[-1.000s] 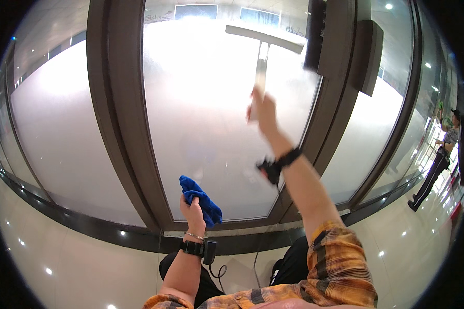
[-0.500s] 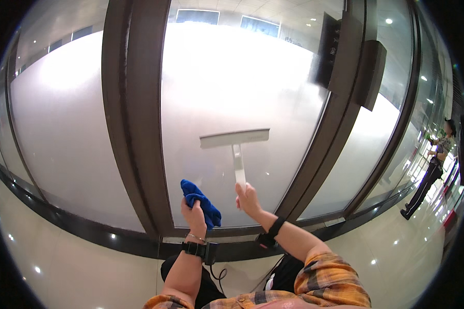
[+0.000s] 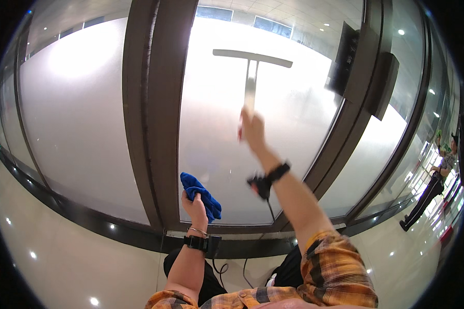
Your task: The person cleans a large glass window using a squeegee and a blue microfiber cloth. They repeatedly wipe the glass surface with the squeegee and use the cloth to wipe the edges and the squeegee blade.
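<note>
My right hand (image 3: 253, 129) is wrapped around the handle of a white T-shaped squeegee (image 3: 252, 58), raised in front of the upper part of a frosted glass pane (image 3: 216, 139). The squeegee's blade tilts slightly down to the right; whether it touches the glass I cannot tell. Lower and to the left, my left hand (image 3: 195, 207) grips a bunched blue cloth (image 3: 203, 197), near the pane's bottom left corner. A dark band with a small device is strapped on each wrist.
Dark brown frame posts (image 3: 162, 113) border the pane on both sides. A dark sign box (image 3: 384, 85) juts out at the upper right. Along the bottom runs a dark ledge (image 3: 113, 224) above shiny floor tiles (image 3: 62, 257). Far right, another person (image 3: 435, 180) stands by the glass.
My right hand has carried the squeegee up the pane, its arm stretching out. The left hand with the cloth stays nearly in place. The view has shifted slightly.
</note>
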A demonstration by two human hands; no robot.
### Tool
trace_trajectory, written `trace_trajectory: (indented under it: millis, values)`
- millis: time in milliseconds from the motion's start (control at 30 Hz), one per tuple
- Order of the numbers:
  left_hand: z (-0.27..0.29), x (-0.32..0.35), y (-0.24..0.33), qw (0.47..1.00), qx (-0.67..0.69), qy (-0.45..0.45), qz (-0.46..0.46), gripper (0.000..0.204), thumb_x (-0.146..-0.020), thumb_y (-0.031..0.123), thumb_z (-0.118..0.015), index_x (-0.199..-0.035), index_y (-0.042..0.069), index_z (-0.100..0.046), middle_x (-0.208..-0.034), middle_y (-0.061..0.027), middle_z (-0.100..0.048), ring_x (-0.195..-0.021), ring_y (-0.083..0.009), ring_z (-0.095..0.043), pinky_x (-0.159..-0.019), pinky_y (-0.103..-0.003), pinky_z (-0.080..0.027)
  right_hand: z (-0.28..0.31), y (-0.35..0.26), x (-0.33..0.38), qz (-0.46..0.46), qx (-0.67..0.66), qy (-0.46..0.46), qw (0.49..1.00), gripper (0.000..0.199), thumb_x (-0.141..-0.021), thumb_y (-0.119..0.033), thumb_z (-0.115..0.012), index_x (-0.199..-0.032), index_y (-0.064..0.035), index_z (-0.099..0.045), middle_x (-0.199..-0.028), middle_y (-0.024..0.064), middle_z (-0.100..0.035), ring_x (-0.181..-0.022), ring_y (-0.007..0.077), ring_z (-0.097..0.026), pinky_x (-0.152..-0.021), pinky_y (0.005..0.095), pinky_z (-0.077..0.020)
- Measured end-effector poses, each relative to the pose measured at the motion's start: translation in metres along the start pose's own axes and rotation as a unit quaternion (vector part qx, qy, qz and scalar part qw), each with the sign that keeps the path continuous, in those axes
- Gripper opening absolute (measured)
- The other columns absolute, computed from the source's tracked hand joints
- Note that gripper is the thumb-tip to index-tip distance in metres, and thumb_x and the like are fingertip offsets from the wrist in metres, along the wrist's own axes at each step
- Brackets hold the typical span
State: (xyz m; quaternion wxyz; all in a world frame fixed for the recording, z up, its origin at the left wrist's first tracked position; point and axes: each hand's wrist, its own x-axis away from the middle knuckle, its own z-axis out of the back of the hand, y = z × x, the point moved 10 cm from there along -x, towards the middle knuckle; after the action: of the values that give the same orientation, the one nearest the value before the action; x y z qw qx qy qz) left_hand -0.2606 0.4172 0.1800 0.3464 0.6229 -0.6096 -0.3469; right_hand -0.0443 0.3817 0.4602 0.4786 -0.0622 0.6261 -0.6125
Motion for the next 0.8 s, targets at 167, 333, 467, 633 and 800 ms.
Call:
trace_trajectory:
  millis: [167,333,467,633,800]
  values:
    - [-0.004,0.007,0.000,1.000,-0.026,0.004,-0.002,0.019,-0.087,0.002,-0.057,-0.106,-0.002,-0.054,-0.095,-0.0056,-0.056,-0.083,-0.0162,-0.051,-0.079,-0.029,-0.044,-0.011,0.173,0.183,-0.131,-0.001,-0.044,0.990,0.039,-0.097,-0.042,-0.048,-0.086,-0.0046,-0.045,-0.054,0.0013,-0.045,-0.038,0.0114,-0.049,-0.034,0.0277,-0.0384]
    - [-0.001,0.004,0.007,1.000,-0.013,-0.006,0.005,0.014,-0.087,0.002,-0.058,-0.100,-0.001,-0.054,-0.091,-0.0035,-0.054,-0.079,-0.0141,-0.048,-0.075,-0.027,-0.043,-0.017,0.095,0.112,-0.076,-0.021,-0.022,0.997,0.040,-0.097,-0.042,-0.048,-0.081,-0.0047,-0.046,-0.050,0.0033,-0.047,-0.037,0.0131,-0.049,-0.034,0.0282,-0.0372]
    - [-0.002,0.007,0.014,1.000,0.006,-0.005,0.019,0.014,-0.086,0.000,-0.057,-0.100,0.000,-0.054,-0.091,-0.0033,-0.053,-0.079,-0.0140,-0.049,-0.076,-0.027,-0.043,-0.016,-0.047,-0.014,0.007,-0.058,0.008,0.998,0.049,-0.094,-0.046,-0.052,-0.079,-0.0001,-0.048,-0.055,0.0065,-0.052,-0.042,0.0144,-0.052,-0.036,0.0282,-0.0415]
    - [0.001,0.001,0.008,1.000,-0.001,0.000,0.008,0.019,-0.086,0.001,-0.057,-0.104,-0.001,-0.055,-0.099,-0.0073,-0.054,-0.087,-0.0171,-0.051,-0.083,-0.030,-0.043,-0.029,-0.066,-0.027,0.016,0.099,-0.024,0.995,0.049,-0.096,-0.045,-0.049,-0.086,0.0032,-0.052,-0.063,0.0113,-0.058,-0.047,0.0201,-0.058,-0.044,0.0335,-0.0478]
    - [0.015,-0.013,-0.006,0.998,-0.038,0.036,-0.026,0.025,-0.085,0.003,-0.059,-0.109,-0.004,-0.055,-0.099,-0.0103,-0.056,-0.089,-0.0202,-0.053,-0.085,-0.033,-0.044,-0.032,0.098,0.098,0.051,0.301,-0.046,0.951,0.042,-0.094,-0.040,-0.050,-0.096,0.0018,-0.051,-0.081,0.0266,-0.063,-0.077,0.0454,-0.061,-0.066,0.0511,-0.0482]
